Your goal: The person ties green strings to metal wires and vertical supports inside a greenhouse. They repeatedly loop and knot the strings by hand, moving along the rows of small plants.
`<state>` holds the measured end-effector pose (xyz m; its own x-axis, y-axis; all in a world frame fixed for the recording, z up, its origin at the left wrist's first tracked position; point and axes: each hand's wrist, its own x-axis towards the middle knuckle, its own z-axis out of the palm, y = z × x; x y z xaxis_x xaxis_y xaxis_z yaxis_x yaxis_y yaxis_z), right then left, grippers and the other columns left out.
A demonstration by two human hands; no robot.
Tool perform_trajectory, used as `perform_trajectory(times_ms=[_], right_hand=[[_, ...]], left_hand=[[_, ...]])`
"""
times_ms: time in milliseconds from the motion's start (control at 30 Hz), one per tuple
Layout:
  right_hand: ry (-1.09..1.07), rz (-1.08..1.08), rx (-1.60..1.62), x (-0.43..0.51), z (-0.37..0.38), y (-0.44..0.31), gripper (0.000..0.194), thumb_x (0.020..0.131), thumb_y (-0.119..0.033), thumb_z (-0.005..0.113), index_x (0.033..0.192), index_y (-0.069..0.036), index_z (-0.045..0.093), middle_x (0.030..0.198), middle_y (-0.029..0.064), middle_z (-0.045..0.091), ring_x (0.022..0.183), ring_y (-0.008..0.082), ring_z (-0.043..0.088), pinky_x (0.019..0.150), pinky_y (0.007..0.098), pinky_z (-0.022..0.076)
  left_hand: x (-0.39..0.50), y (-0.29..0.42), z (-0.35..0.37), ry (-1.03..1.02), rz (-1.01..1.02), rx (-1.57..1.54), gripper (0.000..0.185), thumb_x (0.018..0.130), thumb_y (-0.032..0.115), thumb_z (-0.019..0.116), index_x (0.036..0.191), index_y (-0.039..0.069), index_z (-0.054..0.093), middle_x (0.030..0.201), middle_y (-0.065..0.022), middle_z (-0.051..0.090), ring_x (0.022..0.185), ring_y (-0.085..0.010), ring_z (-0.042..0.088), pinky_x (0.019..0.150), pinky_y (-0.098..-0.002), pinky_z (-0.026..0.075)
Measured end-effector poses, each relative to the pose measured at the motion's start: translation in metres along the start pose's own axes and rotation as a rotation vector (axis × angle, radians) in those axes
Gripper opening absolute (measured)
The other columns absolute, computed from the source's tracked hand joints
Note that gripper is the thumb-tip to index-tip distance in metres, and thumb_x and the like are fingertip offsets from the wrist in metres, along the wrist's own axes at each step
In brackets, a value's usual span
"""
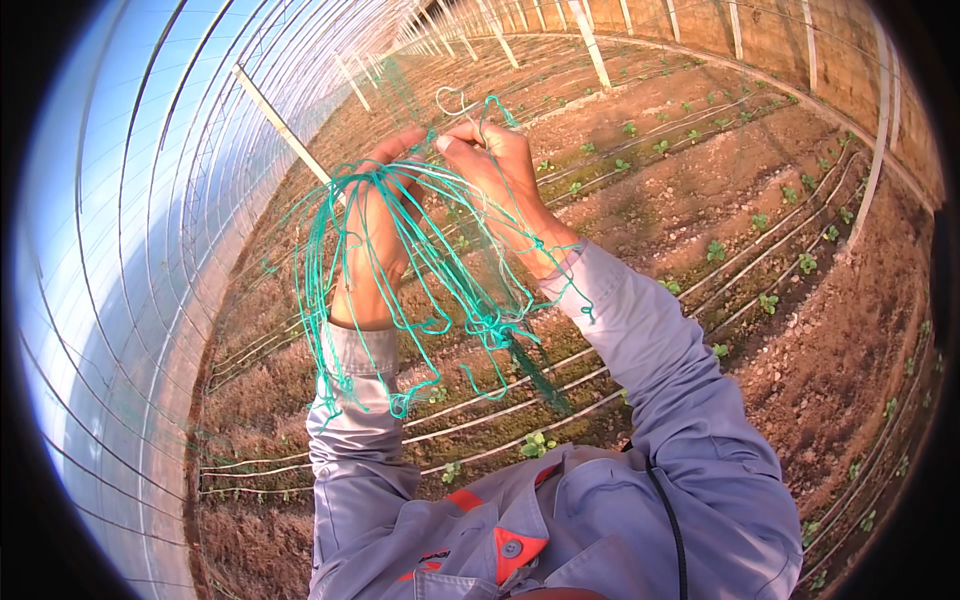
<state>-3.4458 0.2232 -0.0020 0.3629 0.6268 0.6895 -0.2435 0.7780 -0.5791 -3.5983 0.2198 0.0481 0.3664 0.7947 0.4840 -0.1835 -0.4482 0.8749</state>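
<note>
A bundle of green twine [427, 247] with knotted ends drapes over my left hand [382, 202] and hangs down past the wrist. That hand's thumb is partly hidden by the strands, and its index finger reaches toward a small green knot [430, 139]. Close beside it, my right hand [499, 161] pinches a piece of twine between thumb and index finger. A green strand loops above the right knuckles, and a pale cord [452, 101] curls up just behind them. Darker green netting [536, 375] hangs below the bundle.
Beneath my hands lie soil beds with thin irrigation lines [480, 424] and small seedlings [536, 445]. A pale post [281, 127] leans at the left, near the greenhouse's curved ribs [154, 150]. More posts [591, 45] and an earthen wall [772, 37] stand farther back.
</note>
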Motion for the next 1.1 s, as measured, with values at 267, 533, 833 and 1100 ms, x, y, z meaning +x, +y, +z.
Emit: perform_trajectory(times_ms=[267,533,833,1100], right_hand=[[-0.141,0.037,0.179,-0.001,-0.007,-0.001,0.013,0.099,-0.010,0.070,0.101,0.003,0.070,0.084,0.0014,0.069,0.075,0.0051,0.062,0.065,0.0226,0.0495],[-0.123,0.040,0.090,-0.005,-0.013,0.005,0.024,0.097,-0.021,0.075,0.099,0.003,0.071,0.081,0.0010,0.069,0.074,0.0055,0.061,0.064,0.0241,0.0501],[-0.183,-0.057,0.040,-0.002,-0.026,0.023,0.022,0.100,-0.020,0.072,0.101,0.002,0.070,0.085,0.0017,0.070,0.075,0.0042,0.062,0.063,0.0225,0.0502],[-0.576,-0.459,-0.993,-0.002,-0.061,0.034,0.018,0.096,-0.017,0.073,0.099,0.000,0.068,0.082,-0.0009,0.068,0.078,0.0108,0.062,0.069,0.0342,0.0511]], left_hand=[[0.007,-0.005,0.012,0.117,0.032,0.107,0.030,0.096,0.020,0.068,0.119,0.001,0.067,0.079,0.0024,0.060,0.065,-0.0065,0.051,0.053,-0.0225,0.034],[0.011,-0.018,0.012,0.138,0.142,0.092,0.015,0.096,0.017,0.066,0.099,0.003,0.068,0.073,0.0037,0.057,0.060,-0.0054,0.046,0.051,-0.0238,0.031],[0.024,-0.030,-0.006,0.099,0.124,0.615,0.011,0.085,0.005,0.069,0.077,0.003,0.062,0.065,0.0035,0.055,0.063,-0.0075,0.045,0.055,-0.0301,0.037],[0.013,-0.015,-0.007,0.032,0.053,0.201,0.028,0.095,0.014,0.065,0.119,-0.001,0.067,0.071,0.0042,0.058,0.064,-0.0063,0.054,0.057,-0.0240,0.042]])
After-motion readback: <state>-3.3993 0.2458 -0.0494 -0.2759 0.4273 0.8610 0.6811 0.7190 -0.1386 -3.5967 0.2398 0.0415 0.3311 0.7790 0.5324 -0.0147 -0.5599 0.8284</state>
